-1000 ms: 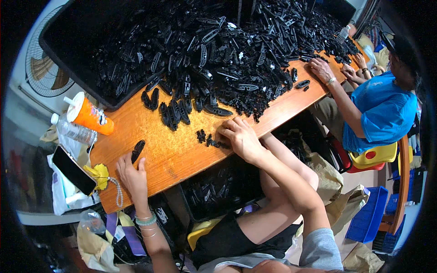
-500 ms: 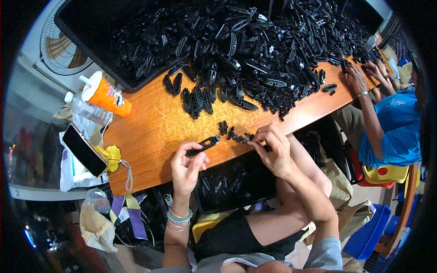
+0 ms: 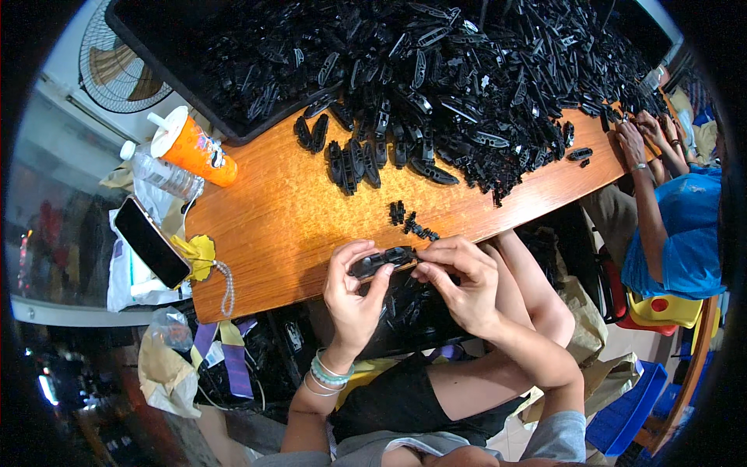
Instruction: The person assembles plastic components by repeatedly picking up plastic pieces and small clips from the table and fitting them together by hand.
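Observation:
A long black plastic housing with rounded ends lies between the thumb and fingers of my left hand, above the table's near edge. My right hand is pinched closed at the housing's right end. Whatever is between those fingertips is too small and covered to make out. Just beyond my hands, a short row of small black plastic pieces rests on the wooden table. Beside it sits another small black cluster. Several similar black housings stand side by side farther back.
A big heap of black parts covers the far side, spilling from a black tray. At left are an orange cup, a clear bottle and a phone. A person in blue works at right.
My left hand has moved right and up with the housing. My right hand has left the row of small pieces and come to the housing's end. The view has shifted slightly.

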`<state>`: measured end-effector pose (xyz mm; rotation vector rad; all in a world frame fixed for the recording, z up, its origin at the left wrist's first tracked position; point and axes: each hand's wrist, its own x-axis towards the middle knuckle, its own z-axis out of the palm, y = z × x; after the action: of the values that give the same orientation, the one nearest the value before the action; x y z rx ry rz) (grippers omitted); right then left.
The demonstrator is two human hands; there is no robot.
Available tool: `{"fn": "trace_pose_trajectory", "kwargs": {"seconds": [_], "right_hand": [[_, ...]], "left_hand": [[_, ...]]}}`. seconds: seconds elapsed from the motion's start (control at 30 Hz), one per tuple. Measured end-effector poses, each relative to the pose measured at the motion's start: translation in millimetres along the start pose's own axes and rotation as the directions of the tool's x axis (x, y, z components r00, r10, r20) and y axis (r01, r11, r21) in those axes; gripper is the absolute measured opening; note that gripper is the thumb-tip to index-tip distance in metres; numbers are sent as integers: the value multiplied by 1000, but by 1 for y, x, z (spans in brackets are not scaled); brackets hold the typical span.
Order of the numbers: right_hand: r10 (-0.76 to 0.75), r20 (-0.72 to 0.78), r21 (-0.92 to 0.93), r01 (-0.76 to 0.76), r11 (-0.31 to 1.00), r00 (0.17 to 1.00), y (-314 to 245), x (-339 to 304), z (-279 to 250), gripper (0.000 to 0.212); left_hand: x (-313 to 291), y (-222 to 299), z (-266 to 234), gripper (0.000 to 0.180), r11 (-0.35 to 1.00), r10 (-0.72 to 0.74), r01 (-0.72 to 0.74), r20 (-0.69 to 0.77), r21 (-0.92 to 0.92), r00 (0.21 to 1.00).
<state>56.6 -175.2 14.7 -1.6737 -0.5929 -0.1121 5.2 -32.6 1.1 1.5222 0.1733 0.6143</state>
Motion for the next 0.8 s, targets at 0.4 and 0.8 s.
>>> {"fn": "trace_pose_trajectory", "kwargs": {"seconds": [0.4, 0.8], "right_hand": [[103, 6, 67, -103, 992, 995, -7, 0, 3, 18], [-336, 186, -190, 369, 910, 923, -12, 1, -2, 25]], "left_hand": [[-3, 17, -6, 42, 905, -310, 367, 257, -216, 915], [-5, 23, -22, 22, 892, -333, 413, 354, -183, 874]]}}
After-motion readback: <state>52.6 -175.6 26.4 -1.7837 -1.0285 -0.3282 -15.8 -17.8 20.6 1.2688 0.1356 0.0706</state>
